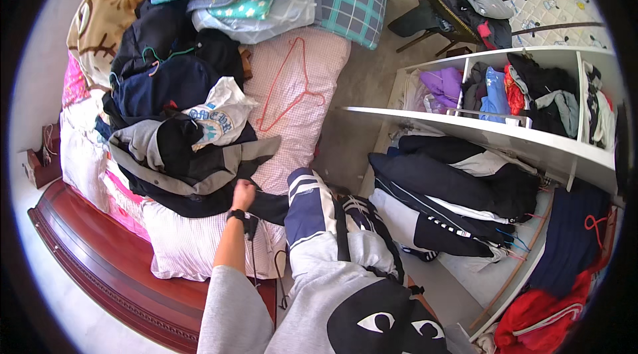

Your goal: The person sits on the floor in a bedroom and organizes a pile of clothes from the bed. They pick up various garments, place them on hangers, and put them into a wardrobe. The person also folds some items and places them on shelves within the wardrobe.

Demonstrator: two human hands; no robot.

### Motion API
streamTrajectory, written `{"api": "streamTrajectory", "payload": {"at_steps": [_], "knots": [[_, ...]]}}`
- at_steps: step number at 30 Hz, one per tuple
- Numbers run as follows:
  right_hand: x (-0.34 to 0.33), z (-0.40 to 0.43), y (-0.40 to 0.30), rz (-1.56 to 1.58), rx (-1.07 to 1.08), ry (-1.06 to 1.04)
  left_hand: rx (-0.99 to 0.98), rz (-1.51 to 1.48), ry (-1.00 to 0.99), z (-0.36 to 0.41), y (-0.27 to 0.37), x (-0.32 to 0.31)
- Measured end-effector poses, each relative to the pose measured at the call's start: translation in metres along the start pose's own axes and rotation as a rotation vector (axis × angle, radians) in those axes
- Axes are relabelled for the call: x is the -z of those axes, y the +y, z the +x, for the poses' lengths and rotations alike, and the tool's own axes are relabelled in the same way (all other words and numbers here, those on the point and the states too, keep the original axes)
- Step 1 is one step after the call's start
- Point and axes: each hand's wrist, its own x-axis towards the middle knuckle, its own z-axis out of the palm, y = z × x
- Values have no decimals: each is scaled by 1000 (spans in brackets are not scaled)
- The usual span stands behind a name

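Note:
My left hand (243, 195), with a black watch at the wrist, is closed on the edge of a black and grey hooded jacket (209, 182) spread on the bed. One dark sleeve of the jacket runs to my knee. Just beyond it lies a white printed T-shirt (219, 112), against a heap of dark clothes (169, 85) with hangers in it. An orange-red wire hanger (303, 92) rests bare on the pink checked bedding (329, 60). My right hand is out of view; only a bit of that arm with a black band shows beside my shirt.
An open wardrobe (433, 117) on the right holds hanging dark clothes (448, 189) and shelved garments (498, 95). Plaid bedding (354, 0) is stacked at the top. A chair piled with jackets (443, 0) stands beyond. The dark red wooden headboard (129, 279) edges the bed.

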Motion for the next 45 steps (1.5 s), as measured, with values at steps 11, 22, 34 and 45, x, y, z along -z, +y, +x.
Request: {"api": "streamTrajectory", "payload": {"at_steps": [11, 22, 34, 45], "knots": [[52, 39, -189, -441, 53, -137, -208, 763, 734, 78, -4, 217], [37, 6, -140, -121, 122, 105, -432, 1175, 482, 158, 63, 205], [16, 4, -69, 350, 13, 27, -241, 840, 213, 88, 97, 200], [102, 69, -200, 80, 338, 94, -331, 347, 147, -120, 228, 101]]}}
